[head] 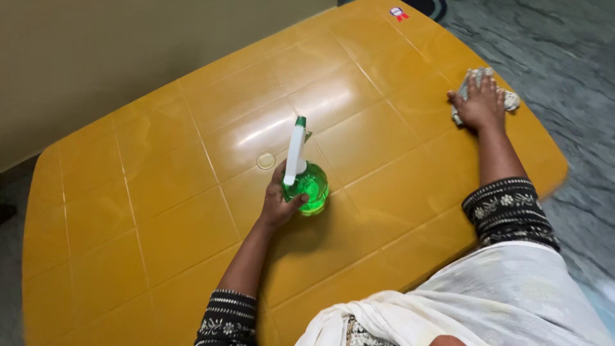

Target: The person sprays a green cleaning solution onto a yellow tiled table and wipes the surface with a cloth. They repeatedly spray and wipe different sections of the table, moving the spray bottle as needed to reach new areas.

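Cleaning of the yellow table [160,211] looks to be the work in hand, and from where the head camera looks down I would judge it to be at the spray-and-wipe stage, with both tools already in contact with the top. The left hand [279,200] is wrapped round the round belly of a green spray bottle [309,186], fingers curled close about it and thumb lying across the near side; the bottle stands on the table near the middle, its white trigger head [295,150] rising upright and slightly tilted away. The hand is clamped on the body, not on the trigger, so a squirt would call for shifting the grip up to the head, or else for lifting the bottle clear. The right hand [479,102] lies well apart from it, out toward the far right edge of the table, palm down and fingers spread flat over a crumpled pale cloth [509,99], pressing it against the surface; the cloth shows at the fingertips and on either side of the palm. Wiping from there would need a sweep back across the glossy panels toward the bottle. A small clear ring-shaped mark or cap [266,160] sits just beside the bottle, on its left; I cannot tell which. Grey patterned floor [564,51] shows beyond the right edge.
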